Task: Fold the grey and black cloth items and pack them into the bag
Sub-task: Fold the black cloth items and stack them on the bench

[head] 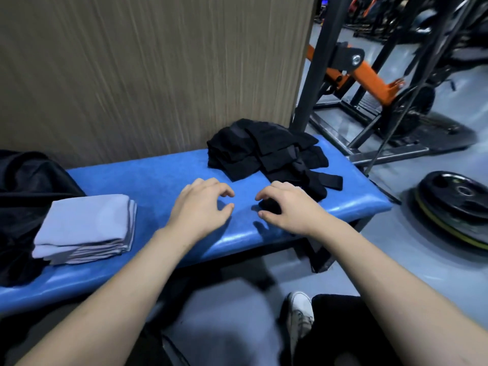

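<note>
A pile of black cloth items (264, 151) lies at the right end of the blue bench (148, 178). A folded stack of grey cloths (87, 228) sits at the left of the bench, beside the black bag (23, 186). My right hand (287, 207) is curled over a small black cloth piece (269, 206) at the front of the pile, its fingers and thumb around it. My left hand (203, 207) hovers just left of it over bare bench, fingers loosely curled and holding nothing.
A wood-grain panel (158, 70) stands behind the bench. A black and orange gym machine frame (369, 75) stands to the right. Weight plates (454, 204) lie on the grey floor. My white shoe (299, 313) shows below the bench.
</note>
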Demonstrator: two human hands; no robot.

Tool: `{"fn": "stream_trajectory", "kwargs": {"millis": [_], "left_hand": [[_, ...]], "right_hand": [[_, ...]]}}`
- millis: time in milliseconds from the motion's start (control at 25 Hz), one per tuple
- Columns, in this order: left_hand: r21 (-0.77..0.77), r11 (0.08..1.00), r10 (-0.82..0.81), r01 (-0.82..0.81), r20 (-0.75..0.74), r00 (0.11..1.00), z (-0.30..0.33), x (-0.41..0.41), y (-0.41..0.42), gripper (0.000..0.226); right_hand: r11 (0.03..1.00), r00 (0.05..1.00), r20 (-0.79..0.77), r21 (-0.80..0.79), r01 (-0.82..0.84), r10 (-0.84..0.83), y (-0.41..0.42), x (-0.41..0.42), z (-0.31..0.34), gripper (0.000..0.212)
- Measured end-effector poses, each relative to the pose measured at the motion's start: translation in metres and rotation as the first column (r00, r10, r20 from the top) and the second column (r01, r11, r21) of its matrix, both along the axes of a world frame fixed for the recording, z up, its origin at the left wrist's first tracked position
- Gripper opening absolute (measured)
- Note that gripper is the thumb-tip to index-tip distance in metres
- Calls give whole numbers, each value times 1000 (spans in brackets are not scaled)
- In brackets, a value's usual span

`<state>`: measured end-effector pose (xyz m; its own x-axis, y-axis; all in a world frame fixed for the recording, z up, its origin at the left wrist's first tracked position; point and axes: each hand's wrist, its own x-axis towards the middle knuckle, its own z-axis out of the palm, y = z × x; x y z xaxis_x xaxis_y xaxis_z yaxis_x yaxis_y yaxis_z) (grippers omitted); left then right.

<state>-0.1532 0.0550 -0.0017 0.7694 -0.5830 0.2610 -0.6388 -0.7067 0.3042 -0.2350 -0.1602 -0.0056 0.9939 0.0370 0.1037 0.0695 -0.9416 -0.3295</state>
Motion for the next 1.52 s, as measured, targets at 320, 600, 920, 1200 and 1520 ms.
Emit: {"fn": "stream_trajectory", "kwargs": {"millis": [320,600,920,1200,1520], "left_hand": [[70,986,-143,151,-107,984,-33,-25,-87,37],[69,993,-92,99,-108,990,-33,-24,-87,35],[173,985,12,11,-132,991,-23,-11,-45,41],[235,971,79,-31,-196,977,-14,-1,8,44],[252,964,139,-88,-193,971,-13,7,46,43]], "right_hand": [[969,970,-80,65,237,-231,-70,-24,-17,44],[945,974,-98,240,224,-206,-55,-19,-20,47],[930,988,-117,340,137,-102,-17,-6,-22,37],[988,984,-94,-28,151,-153,-5,16,-22,41],[988,980,-121,-30,155,-157,2,29,-21,43]]}}
